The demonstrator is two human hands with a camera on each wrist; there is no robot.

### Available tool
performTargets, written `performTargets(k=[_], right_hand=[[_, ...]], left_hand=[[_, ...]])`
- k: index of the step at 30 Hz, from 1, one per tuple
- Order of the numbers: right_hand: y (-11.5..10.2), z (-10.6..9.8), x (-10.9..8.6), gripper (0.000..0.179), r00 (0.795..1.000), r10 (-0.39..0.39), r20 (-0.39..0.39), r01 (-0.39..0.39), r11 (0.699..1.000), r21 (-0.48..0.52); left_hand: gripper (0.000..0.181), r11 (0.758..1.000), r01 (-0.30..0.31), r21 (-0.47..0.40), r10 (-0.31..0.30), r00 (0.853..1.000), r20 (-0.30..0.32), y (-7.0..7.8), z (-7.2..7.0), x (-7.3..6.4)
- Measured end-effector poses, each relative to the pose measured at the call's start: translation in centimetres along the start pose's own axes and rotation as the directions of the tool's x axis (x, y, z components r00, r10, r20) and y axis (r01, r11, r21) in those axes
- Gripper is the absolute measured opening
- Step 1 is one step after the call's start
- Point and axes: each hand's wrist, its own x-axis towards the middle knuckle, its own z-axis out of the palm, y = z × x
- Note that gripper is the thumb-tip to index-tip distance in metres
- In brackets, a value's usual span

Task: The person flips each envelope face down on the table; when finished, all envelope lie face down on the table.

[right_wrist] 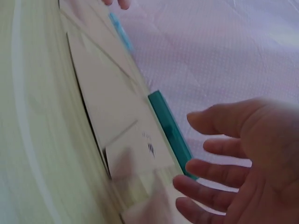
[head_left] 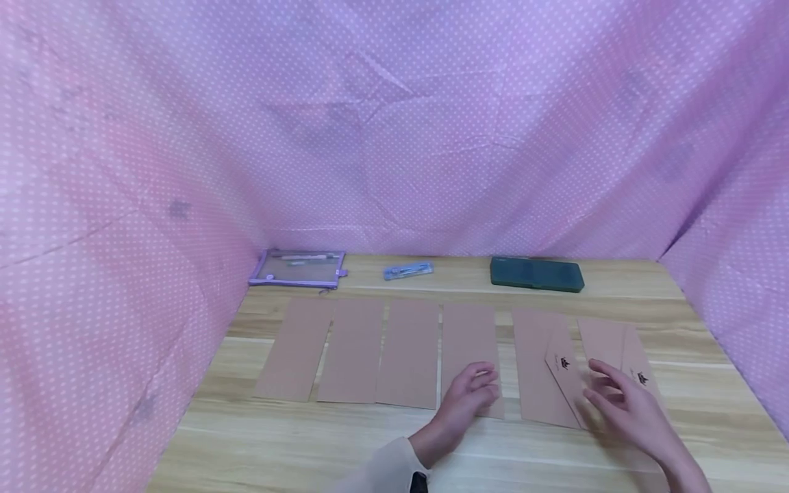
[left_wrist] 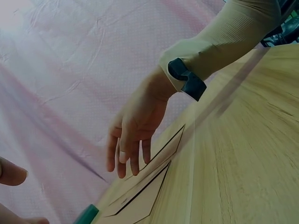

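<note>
Brown paper envelopes lie in a row across the wooden table. My left hand (head_left: 465,404), loosely bent, hovers over the lower part of a plain envelope (head_left: 468,335) right of the row's middle and holds nothing. Over the gap between the two rightmost envelopes is my right hand (head_left: 631,411), fingers relaxed and apart, with nothing in it. One of these, the second from the right (head_left: 536,363), shows a slanted flap with a small black crown print; the rightmost envelope (head_left: 600,335) bears the same print. In the right wrist view, the right hand (right_wrist: 224,163) has its fingers spread.
Behind the row, a purple-edged mesh pouch (head_left: 302,282) with pens lies at the left. A small clear-blue packet (head_left: 409,270) lies in the middle, and a dark green case (head_left: 536,274) at the right. Pink dotted cloth (head_left: 394,150) hangs round the table.
</note>
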Motion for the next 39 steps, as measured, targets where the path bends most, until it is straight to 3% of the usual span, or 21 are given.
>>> performTargets(k=[6,12,21,26,32,39], right_hand=[[0.9,-0.1,-0.2,0.056,0.993,-0.113,-0.030,0.111,0.992,-0.067],[2.2,0.5,-0.3,0.066,0.974,-0.226,-0.011,0.225,0.971,-0.080],[3.2,1.4,-0.6,0.081,0.976,-0.208,0.063,0.216,0.964,-0.155],[3.1,1.6,-0.7,0.075,0.978,-0.186,0.099,0.200,0.966,-0.164],[3.3,1.7,-0.7,0.067,0.978,-0.177,0.114,0.196,0.963,-0.187],[3.5,1.9,-0.8,0.069,0.976,-0.191,0.103,0.209,0.952,-0.221]], left_hand=[[0.055,0.999,0.033,0.006,-0.033,0.997,0.072,-0.4,1.1,0.7],[0.055,0.999,0.046,-0.002,-0.045,0.992,0.116,-1.1,2.2,1.5],[0.058,0.997,0.069,-0.040,-0.062,0.987,0.148,-1.5,3.4,2.5],[0.058,0.995,0.090,-0.050,-0.081,0.986,0.149,-1.8,3.6,2.7],[0.057,0.982,0.130,-0.136,-0.108,0.982,0.155,-2.3,3.5,3.0],[0.055,0.968,0.142,-0.209,-0.123,0.987,0.100,-2.3,3.7,2.8]])
